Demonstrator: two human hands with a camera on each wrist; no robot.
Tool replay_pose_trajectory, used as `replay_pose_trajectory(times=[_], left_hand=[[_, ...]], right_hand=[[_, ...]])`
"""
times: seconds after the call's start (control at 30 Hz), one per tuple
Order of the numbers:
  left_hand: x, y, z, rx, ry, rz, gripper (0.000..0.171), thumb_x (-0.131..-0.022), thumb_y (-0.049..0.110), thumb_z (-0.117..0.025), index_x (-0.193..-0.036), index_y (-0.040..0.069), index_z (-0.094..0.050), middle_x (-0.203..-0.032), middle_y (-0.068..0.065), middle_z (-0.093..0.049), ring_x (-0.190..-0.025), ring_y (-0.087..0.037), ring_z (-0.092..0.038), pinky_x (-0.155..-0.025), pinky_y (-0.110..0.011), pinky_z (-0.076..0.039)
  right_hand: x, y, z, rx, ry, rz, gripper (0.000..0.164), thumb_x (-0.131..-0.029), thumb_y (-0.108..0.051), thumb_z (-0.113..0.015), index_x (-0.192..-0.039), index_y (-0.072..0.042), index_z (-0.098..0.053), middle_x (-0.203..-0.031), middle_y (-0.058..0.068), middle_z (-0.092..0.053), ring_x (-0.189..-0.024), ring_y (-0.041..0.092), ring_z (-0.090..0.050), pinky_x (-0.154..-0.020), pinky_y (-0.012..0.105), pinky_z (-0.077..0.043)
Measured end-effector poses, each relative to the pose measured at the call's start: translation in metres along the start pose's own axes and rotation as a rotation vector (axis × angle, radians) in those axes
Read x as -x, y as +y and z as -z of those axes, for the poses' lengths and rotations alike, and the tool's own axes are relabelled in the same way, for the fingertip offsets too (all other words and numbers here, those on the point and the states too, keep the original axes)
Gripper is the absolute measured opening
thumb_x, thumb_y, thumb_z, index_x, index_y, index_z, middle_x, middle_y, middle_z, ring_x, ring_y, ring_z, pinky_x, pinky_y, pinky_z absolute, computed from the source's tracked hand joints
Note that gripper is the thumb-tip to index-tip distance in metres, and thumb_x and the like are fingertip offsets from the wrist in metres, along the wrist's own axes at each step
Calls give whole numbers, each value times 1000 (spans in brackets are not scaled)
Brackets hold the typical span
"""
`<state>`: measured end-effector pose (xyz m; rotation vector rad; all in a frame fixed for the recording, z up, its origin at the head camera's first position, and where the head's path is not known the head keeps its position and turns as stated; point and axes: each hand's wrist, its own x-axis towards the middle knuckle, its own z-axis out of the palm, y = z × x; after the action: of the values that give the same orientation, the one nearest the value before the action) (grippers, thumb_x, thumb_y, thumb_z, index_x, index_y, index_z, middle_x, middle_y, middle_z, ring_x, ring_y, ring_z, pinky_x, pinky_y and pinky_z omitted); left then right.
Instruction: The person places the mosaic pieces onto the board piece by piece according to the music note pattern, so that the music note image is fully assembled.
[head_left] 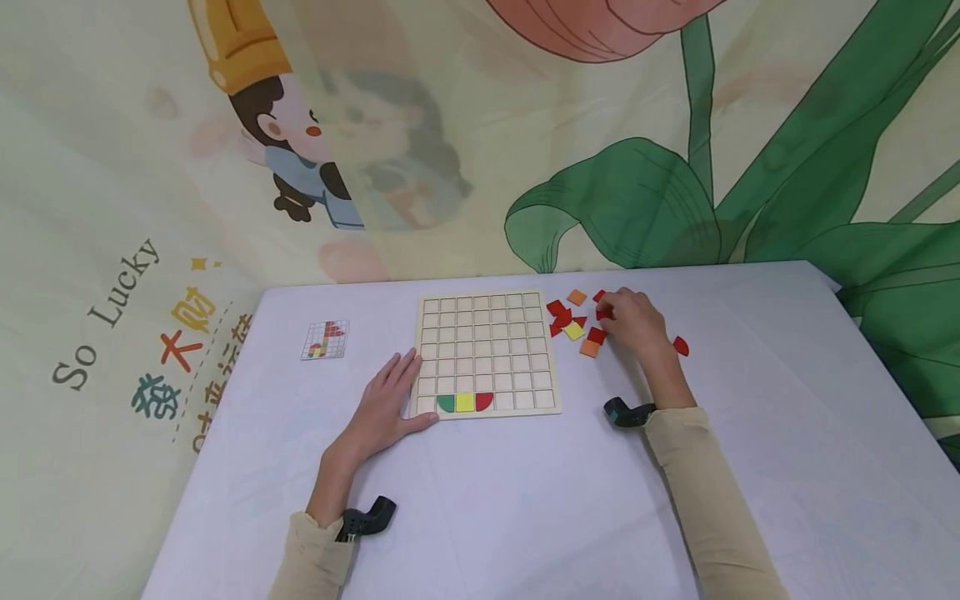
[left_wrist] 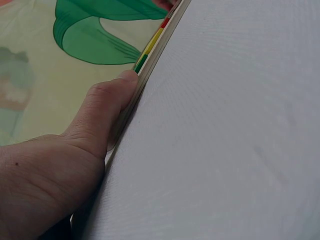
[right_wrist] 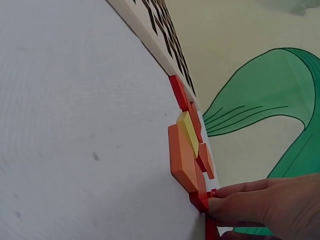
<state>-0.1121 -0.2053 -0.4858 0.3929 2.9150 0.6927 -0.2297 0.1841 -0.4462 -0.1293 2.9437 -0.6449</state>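
Note:
A square wooden grid board [head_left: 481, 347] lies on the table with a green quarter-round tile [head_left: 446, 404], a yellow square tile [head_left: 465, 402] and a red quarter-round tile [head_left: 484, 402] in its front row. My left hand [head_left: 384, 406] rests at the board's front left corner, fingers spread along the left side. In the left wrist view its thumb [left_wrist: 107, 102] lies against the board's edge. Right of the board, my right hand [head_left: 633, 321] reaches into the loose tiles. Its fingertips pinch a small red tile [right_wrist: 212, 193], partly hidden by the fingers.
Loose red tiles [head_left: 555, 308], orange tiles [head_left: 576, 297] and a yellow tile [head_left: 574, 331] lie beside the board. Another red tile [head_left: 681, 346] lies right of the right wrist. A printed pattern card [head_left: 307, 346] sits on the left. A patterned curtain [head_left: 450, 250] hangs behind the table.

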Motion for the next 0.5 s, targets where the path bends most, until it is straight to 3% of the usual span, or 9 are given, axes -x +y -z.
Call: replay_pose_trajectory(times=[0.2, 0.37, 0.5], left_hand=[[0, -1, 1, 6, 3, -3, 96, -82, 50, -72, -155, 11, -22, -164, -9, -18, -152, -33, -10, -118, -62, -17], [0, 0, 2, 12, -1, -8, 96, -82, 49, -72, -155, 10, -22, -164, -9, -19, -151, -33, -10, -118, -61, -18], [1, 1, 2, 15, -6, -6, 97, -82, 49, -72, -155, 10, -22, -164, -9, -18, -151, -34, -11, -118, -61, -18]], right_hand=[[-2, -1, 0, -11, 0, 8, 33, -86, -10, -71, -117, -1, -65, -111, 22, -60, -103, 35, -55, -83, 46, -56], [0, 1, 5, -44, 48, -2, 31, -87, -15, -70, -114, 0, -68, -104, 21, -60, -97, 33, -55, -79, 45, -54], [0, -5, 6, -107, 85, 67, 30, -89, -18, -69, -115, -2, -69, -108, 20, -61, -97, 32, -55, -79, 45, -54]])
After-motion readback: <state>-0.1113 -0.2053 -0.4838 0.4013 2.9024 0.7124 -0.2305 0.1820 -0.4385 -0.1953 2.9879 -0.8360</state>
